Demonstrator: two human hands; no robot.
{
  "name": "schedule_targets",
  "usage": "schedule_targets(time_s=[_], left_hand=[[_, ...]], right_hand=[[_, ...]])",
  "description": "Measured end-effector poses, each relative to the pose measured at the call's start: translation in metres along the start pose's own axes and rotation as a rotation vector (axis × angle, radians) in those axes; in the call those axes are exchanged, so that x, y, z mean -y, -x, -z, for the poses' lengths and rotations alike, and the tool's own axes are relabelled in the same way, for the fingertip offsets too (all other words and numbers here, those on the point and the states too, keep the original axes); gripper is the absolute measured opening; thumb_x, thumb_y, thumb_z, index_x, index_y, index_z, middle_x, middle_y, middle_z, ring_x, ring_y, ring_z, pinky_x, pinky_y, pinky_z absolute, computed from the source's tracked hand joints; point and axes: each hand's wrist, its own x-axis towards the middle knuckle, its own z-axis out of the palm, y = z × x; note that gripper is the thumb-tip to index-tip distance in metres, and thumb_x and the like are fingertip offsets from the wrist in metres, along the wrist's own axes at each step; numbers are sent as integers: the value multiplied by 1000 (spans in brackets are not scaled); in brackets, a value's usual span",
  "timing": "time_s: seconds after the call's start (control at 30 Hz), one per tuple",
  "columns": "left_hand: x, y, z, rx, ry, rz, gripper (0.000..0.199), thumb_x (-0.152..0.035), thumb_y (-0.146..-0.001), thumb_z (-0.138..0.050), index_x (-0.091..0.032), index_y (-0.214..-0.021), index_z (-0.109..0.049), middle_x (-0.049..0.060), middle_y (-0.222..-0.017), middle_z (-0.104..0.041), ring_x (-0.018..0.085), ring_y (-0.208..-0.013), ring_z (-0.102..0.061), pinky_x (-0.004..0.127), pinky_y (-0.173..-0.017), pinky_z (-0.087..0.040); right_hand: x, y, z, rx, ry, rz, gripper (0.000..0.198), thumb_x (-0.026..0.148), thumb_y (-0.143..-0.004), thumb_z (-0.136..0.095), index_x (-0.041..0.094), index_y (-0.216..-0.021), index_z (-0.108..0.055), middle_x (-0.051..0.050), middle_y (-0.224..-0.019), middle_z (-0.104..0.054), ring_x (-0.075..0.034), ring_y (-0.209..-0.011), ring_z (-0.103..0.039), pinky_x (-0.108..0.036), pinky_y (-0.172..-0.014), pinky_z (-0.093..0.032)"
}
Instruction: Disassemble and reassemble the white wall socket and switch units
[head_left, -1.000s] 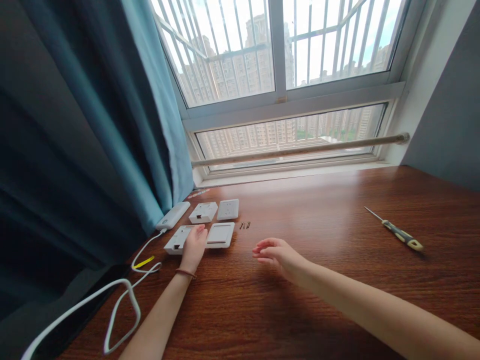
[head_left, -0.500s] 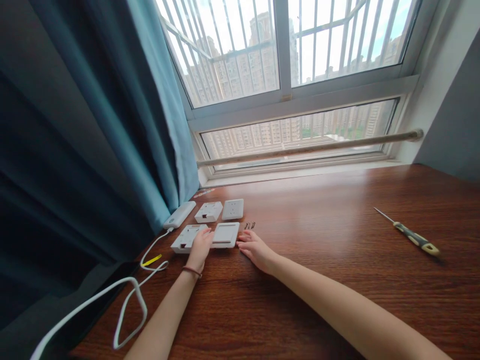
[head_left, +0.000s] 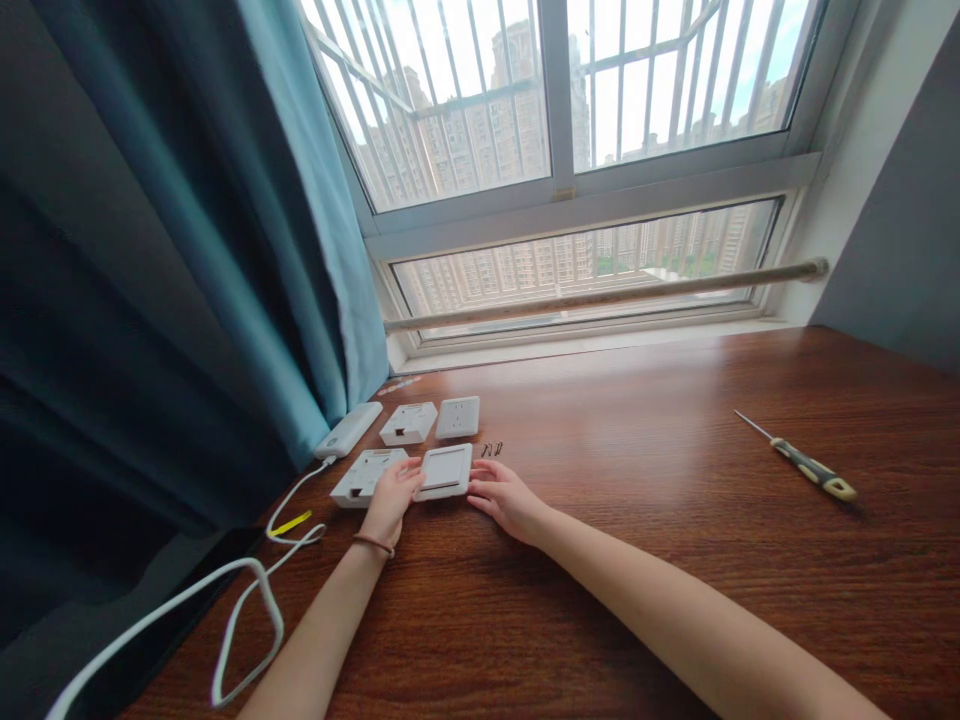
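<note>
A white wall switch (head_left: 445, 468) with a large flat rocker sits between my hands, slightly tilted. My left hand (head_left: 392, 495) grips its left edge, fingers over the side and thumb near the front corner. The fingers of my right hand (head_left: 508, 500) press its right edge. Left of it lies a white mounting box (head_left: 363, 478), partly covered by my left hand. Behind are a smaller white mounting box (head_left: 409, 424) and a white socket panel (head_left: 458, 417). Several small screws (head_left: 492, 449) lie just beyond my right fingertips.
A screwdriver (head_left: 814, 470) rests at the right of the wooden table (head_left: 637, 430). On the left are a white power strip (head_left: 349, 430), its looping cable (head_left: 259, 575) and a yellow strip (head_left: 291, 523). A blue curtain (head_left: 330, 250) hangs at the left; the window stands behind.
My fingers have closed in on both sides of the wall switch, which now looks a little raised and tilted. The whole view has shifted slightly.
</note>
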Motion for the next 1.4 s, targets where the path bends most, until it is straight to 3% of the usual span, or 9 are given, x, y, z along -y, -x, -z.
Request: schedule_targets(time_s=[0.2,0.47,0.63,0.83,0.93,1.17,1.4], left_hand=[[-10,13,-7,41,26,-46,39,-18,-58,-66,-13,-96,-55,7,-88,-64,16,-74,-63,23,-58,-48],[-15,25,-17,184,42,-170,59,-34,-54,-74,-13,-105,-53,8,-92,-64,21,-85,-62,29,-69,-50],[-25,47,-32,316,56,-196,55,-40,-63,-69,-15,-110,-53,10,-103,-61,24,-98,-58,28,-75,-49],[-32,79,-81,685,255,-80,52,-32,-73,-64,-19,-119,-45,12,-116,-55,21,-91,-61,33,-80,-49],[-31,86,-118,793,348,-6,51,-30,-72,-66,-19,-117,-43,12,-111,-57,20,-85,-63,35,-79,-49],[-27,98,-193,806,447,29,46,-31,-71,-67,-17,-109,-45,8,-98,-61,14,-69,-64,27,-66,-50],[-16,97,-202,861,394,-31,40,-33,-77,-61,-15,-109,-45,10,-99,-61,16,-72,-64,34,-72,-51]], right_hand=[[0,0,-1,-59,26,52,50,31,-51,-78,18,-92,-54,-2,-87,-59,-13,-74,-59,-32,-75,-46],[3,-1,-3,-163,163,121,34,41,-57,-72,16,-77,-63,-1,-70,-63,-15,-64,-58,-28,-61,-45],[26,17,14,-245,250,157,31,42,-59,-71,16,-73,-63,-1,-67,-63,-15,-61,-56,-25,-54,-42],[80,72,65,-270,332,174,35,47,-67,-65,13,-76,-63,-3,-69,-64,-14,-61,-57,-25,-58,-45],[105,100,92,-293,368,177,33,44,-71,-62,13,-80,-64,-6,-73,-66,-14,-63,-59,-26,-61,-47],[145,138,136,-369,473,181,30,40,-75,-60,12,-82,-66,-7,-75,-68,-13,-63,-60,-23,-60,-48],[157,138,150,-444,584,138,27,36,-78,-57,11,-81,-67,-6,-71,-68,-10,-58,-60,-18,-49,-44]])
